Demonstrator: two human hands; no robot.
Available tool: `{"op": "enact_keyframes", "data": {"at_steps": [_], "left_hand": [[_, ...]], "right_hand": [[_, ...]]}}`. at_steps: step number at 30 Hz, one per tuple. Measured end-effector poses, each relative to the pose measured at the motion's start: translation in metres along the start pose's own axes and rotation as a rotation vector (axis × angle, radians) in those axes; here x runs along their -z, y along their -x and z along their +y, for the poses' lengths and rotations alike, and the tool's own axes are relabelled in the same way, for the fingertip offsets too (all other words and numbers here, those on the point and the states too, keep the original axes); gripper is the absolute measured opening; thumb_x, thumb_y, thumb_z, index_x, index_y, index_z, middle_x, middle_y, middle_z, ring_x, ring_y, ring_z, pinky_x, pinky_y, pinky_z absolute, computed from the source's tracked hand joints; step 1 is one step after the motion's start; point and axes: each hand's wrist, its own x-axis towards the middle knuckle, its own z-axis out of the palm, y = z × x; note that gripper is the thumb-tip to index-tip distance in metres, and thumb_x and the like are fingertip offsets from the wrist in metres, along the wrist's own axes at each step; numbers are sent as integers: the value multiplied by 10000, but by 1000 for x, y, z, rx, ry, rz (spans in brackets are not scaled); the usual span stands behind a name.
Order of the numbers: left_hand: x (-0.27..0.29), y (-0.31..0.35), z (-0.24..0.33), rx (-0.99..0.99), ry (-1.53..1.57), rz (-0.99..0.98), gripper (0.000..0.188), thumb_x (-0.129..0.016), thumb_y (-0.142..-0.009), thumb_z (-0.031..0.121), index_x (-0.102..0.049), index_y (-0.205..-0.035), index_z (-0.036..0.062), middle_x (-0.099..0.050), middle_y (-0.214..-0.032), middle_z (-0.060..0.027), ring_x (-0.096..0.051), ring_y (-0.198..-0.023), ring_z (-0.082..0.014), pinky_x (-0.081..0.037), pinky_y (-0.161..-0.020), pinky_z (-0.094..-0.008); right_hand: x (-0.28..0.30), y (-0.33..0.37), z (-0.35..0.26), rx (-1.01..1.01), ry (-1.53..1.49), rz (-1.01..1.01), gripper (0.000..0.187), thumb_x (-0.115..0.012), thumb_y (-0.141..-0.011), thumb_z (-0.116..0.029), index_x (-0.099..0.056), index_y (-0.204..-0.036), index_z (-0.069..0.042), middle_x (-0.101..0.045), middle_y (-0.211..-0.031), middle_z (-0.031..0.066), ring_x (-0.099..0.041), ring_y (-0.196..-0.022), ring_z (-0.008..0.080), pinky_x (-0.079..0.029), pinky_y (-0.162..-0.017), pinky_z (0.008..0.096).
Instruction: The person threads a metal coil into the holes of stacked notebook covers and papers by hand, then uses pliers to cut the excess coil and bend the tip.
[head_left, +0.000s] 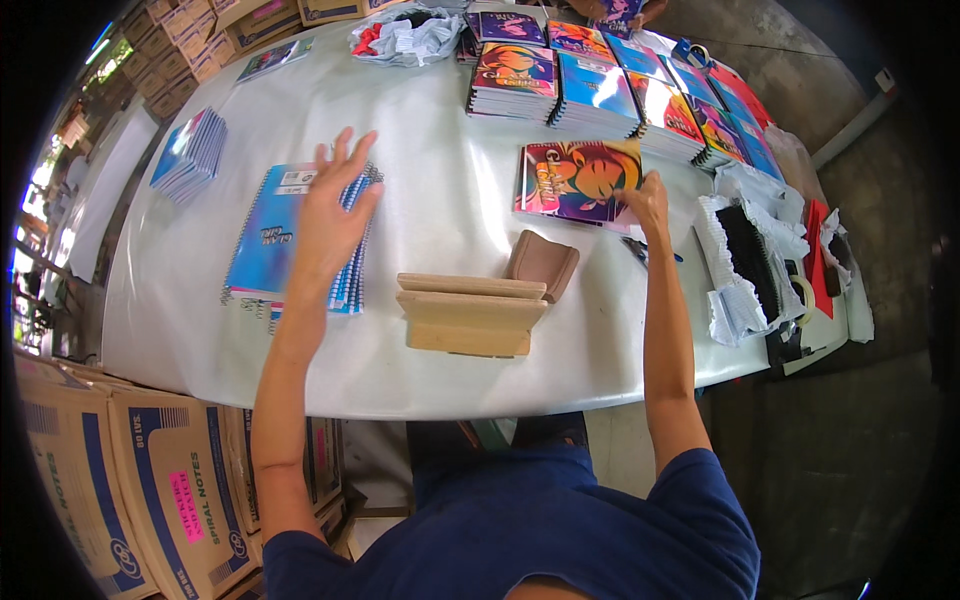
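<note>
My left hand (pixel 338 215) is over a loose pile of blue spiral notebooks (pixel 262 235), fingers spread, partly hiding them; whether the palm touches the top one I cannot tell. At the right, my right hand (pixel 650 205) pinches the right edge of a colourful spiral notebook (pixel 565 180) with an orange and purple cover, lying flat on the table. Between my arms stands a tan cardboard piece (pixel 470 325) with upright flaps, and a brown folded cardboard piece (pixel 545 265) sits against its far right. Beside my right wrist lies a dark pen-like tool (pixel 640 250), partly hidden.
Stacks of spiral notebooks (pixel 598 90) fill the far right of the white-covered table (pixel 420 180). A smaller blue stack (pixel 190 155) stands at the left. Crumpled white packaging (pixel 735 290) and a tape roll (pixel 803 298) lie right. Cardboard boxes (pixel 170 480) crowd the lower left. Another person's hand (pixel 650 12) shows at the far edge.
</note>
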Motion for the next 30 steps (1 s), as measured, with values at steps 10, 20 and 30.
{"op": "enact_keyframes", "data": {"at_steps": [10,20,30], "left_hand": [[-18,15,65,124,916,-162,587,-625,-937,251,-406,-1423,4,-525,-1379,-105,-502,-1215,-149,-370,-1039,-311],[-11,72,56,1,794,-135,529,-490,-990,319,-458,-1344,-73,-505,-1370,-204,-530,-1235,-367,-400,-1062,-434],[-17,79,41,118,702,-200,507,-522,-990,232,-411,-1397,-47,-388,-1487,-162,-380,-1371,-275,-312,-1112,-361]], "right_hand": [[98,184,-108,222,-1319,-169,497,-733,-767,76,-520,-1216,51,-667,-1067,149,-670,-927,222,-587,-822,365],[61,216,-85,397,-1248,-397,300,-719,-790,85,-561,-1029,-7,-602,-1006,71,-614,-952,159,-541,-853,310],[44,223,-60,271,-983,-537,372,-574,-866,115,-524,-1228,43,-612,-1111,106,-565,-1041,220,-439,-945,329]]}}
